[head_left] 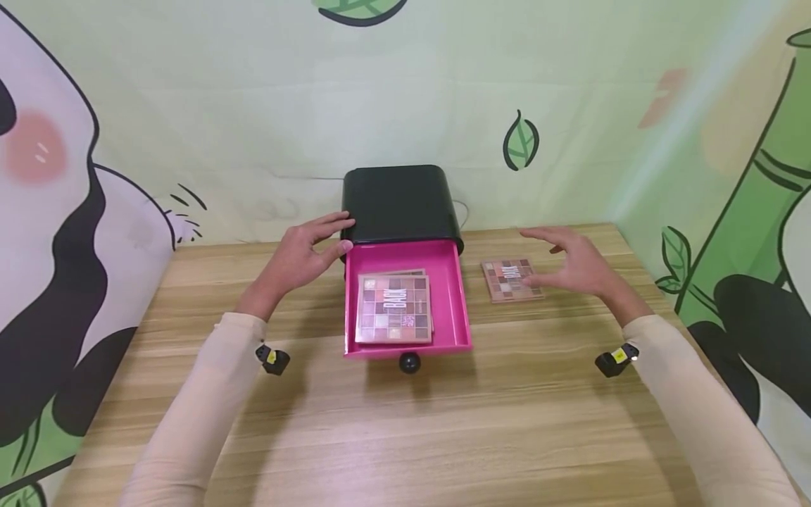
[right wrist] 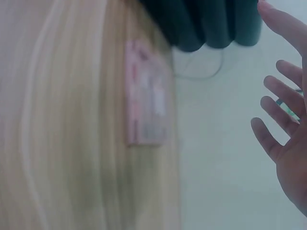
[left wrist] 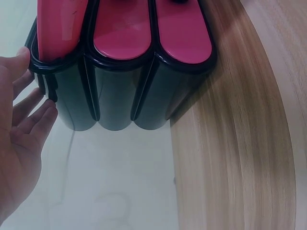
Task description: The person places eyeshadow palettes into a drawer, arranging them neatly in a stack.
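A black drawer cabinet [head_left: 395, 201] with pink drawers stands at the back of the table. Its top drawer [head_left: 450, 296] is pulled out, and eyeshadow palettes [head_left: 393, 310] lie stacked inside, the upper one reading "BACK". My left hand [head_left: 300, 257] rests against the cabinet's upper left side with loosely spread fingers; the left wrist view shows the fingertips [left wrist: 49, 103] at the black casing. To the right of the cabinet, another eyeshadow palette [head_left: 503, 278] lies flat on the table. My right hand [head_left: 573, 264] hovers over that palette, thumb and fingers apart, holding nothing.
Two lower drawers [left wrist: 122, 31] of the cabinet are closed. A round black knob [head_left: 410, 362] sticks out from the open drawer's front. The wooden table [head_left: 443, 436] meets a printed backdrop [head_left: 253, 105] behind. A thin cable [right wrist: 211, 74] runs behind the cabinet.
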### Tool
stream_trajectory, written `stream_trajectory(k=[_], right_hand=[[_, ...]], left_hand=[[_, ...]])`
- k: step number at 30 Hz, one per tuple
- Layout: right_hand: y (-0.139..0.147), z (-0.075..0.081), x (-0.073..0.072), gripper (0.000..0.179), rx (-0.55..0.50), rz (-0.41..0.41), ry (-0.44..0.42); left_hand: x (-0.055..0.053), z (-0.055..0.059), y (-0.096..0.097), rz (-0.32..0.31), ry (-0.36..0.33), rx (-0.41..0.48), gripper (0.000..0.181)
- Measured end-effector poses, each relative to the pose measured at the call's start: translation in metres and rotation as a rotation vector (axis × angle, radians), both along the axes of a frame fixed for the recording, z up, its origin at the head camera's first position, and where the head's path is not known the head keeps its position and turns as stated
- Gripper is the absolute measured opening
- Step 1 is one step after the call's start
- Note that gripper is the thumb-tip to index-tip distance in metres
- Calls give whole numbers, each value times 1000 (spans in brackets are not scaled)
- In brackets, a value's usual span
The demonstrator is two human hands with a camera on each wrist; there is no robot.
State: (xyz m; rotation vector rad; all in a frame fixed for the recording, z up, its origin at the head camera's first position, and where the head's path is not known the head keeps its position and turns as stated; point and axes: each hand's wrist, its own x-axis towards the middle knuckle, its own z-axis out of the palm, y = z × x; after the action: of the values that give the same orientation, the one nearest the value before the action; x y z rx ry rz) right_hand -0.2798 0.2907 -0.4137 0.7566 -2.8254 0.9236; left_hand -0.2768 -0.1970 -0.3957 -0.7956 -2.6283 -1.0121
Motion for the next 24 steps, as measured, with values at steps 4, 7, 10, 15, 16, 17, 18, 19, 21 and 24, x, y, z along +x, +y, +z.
stream_trajectory(k=[4,7,10,15,16,17,18,19,21,24], right_hand=[[8,-14,-8,90,30,0,-61],[14,-25,-15,92,50,1,-103],[19,-36,-22,94,79,9,-137],[24,-52,-30,101,107,-4,-205],[24,-55,-31,102,112,-3,-215],[24,-58,-33,104,111,-4,-225],[24,-60,-34,106,114,-1,-234],[24,-62,-34,108,118,-1,-242],[24,-66,-36,111,128,11,-253],[24,-71,-39,117,139,21,-283]], left_hand=[[0,-1,-1,2,-5,4,51],[0,-1,-1,-2,-4,11,51],[0,0,-1,-5,-3,11,51],[1,1,-1,-4,-15,9,51],[0,1,-1,-3,-19,9,51],[0,1,-1,-3,-24,11,51],[0,1,-1,-2,-26,12,51],[0,1,-1,-1,-28,14,52],[0,1,-1,3,-32,13,52],[0,1,-2,6,-33,15,52]])
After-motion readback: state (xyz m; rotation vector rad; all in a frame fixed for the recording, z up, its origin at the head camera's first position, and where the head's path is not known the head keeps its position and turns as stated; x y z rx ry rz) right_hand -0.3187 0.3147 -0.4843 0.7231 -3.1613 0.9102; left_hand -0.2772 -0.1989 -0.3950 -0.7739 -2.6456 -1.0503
